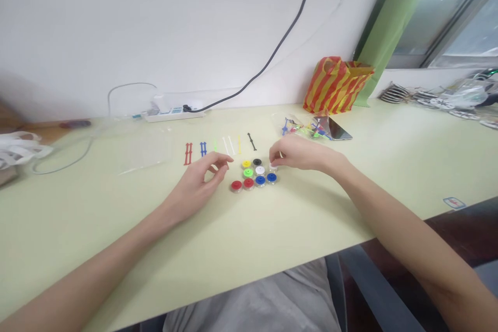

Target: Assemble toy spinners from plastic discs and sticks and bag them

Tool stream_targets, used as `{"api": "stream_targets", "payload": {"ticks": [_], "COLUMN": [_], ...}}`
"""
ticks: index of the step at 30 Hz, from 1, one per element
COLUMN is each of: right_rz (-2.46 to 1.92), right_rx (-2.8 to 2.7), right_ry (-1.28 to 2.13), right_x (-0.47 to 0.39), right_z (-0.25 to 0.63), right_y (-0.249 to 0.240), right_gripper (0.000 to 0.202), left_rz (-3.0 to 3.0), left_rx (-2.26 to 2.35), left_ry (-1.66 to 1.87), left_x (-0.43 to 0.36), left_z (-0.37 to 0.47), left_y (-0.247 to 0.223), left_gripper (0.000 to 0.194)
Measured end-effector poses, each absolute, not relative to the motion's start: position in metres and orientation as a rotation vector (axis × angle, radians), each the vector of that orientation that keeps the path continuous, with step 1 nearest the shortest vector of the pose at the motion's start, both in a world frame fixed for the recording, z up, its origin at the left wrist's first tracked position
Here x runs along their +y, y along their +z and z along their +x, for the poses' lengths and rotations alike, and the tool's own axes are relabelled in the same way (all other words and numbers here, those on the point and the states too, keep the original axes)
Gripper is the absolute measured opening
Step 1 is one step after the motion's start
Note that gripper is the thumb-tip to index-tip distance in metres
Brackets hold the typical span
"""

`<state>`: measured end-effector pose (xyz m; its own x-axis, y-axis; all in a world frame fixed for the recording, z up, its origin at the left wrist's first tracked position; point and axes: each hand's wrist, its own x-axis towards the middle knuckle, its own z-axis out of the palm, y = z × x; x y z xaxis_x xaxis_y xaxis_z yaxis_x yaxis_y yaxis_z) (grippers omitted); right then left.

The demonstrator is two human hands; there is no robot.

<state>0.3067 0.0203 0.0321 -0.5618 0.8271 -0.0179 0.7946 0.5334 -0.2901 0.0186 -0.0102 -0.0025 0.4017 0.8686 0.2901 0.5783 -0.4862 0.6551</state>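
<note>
My right hand (pixel 290 153) pinches a small clear jar with a white cap (pixel 273 167) at the right end of a cluster on the table. Several like jars stand beside it: a red-capped jar (pixel 236 185), a blue-capped jar (pixel 260 180), a green-capped jar (pixel 248 172), a yellow-capped jar (pixel 246 164) and a black-capped jar (pixel 257 162). Left of the cluster, my left hand (pixel 208 174) hovers with thumb and fingers apart, holding nothing. Behind the hands lie thin plastic sticks in a row: red sticks (pixel 189 153), blue sticks (pixel 203 149), white sticks (pixel 229 145) and a black stick (pixel 252 141).
A clear bag of coloured plastic pieces (pixel 303 127) and a phone (pixel 334 128) lie behind my right hand. A striped bag (pixel 337 85) stands near the wall. A power strip (pixel 175 114) with a black cable (pixel 272 57) sits at the back. A clear plastic sheet (pixel 143 153) lies left.
</note>
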Motion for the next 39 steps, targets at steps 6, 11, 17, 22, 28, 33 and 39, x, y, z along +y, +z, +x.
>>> {"api": "stream_targets", "payload": {"ticks": [6, 11, 17, 22, 28, 33, 39], "right_rz": [-1.359, -1.019, -0.779, -0.678, -1.214, -1.397, -1.371], "right_rx": [-2.492, -2.407, -2.664, -2.631, -2.596, -2.614, -2.613], "right_ry": [0.417, 0.426, 0.116, 0.288, 0.157, 0.149, 0.213], "right_x": [0.01, 0.006, 0.037, 0.068, 0.111, 0.134, 0.141], "right_z": [0.311, 0.282, 0.21, 0.176, 0.188, 0.208, 0.21], "right_y": [0.046, 0.068, 0.091, 0.084, 0.043, 0.015, 0.009], "right_gripper": [0.012, 0.015, 0.017, 0.016, 0.018, 0.01, 0.011], "left_rz": [2.057, 1.634, 1.315, 1.186, 1.13, 1.24, 1.311], "left_rx": [1.186, 0.892, 0.732, 0.828, 1.012, 0.99, 0.988], "left_ry": [1.083, 1.135, 1.176, 1.355, 1.505, 1.474, 1.372], "left_x": [-0.011, -0.013, -0.006, 0.011, 0.027, 0.023, 0.017], "left_z": [0.018, 0.021, 0.013, -0.003, -0.013, -0.006, 0.002], "left_y": [0.002, 0.009, 0.014, 0.008, -0.003, -0.006, -0.007], "left_gripper": [0.026, 0.038, 0.036, 0.032, 0.039, 0.036, 0.034]}}
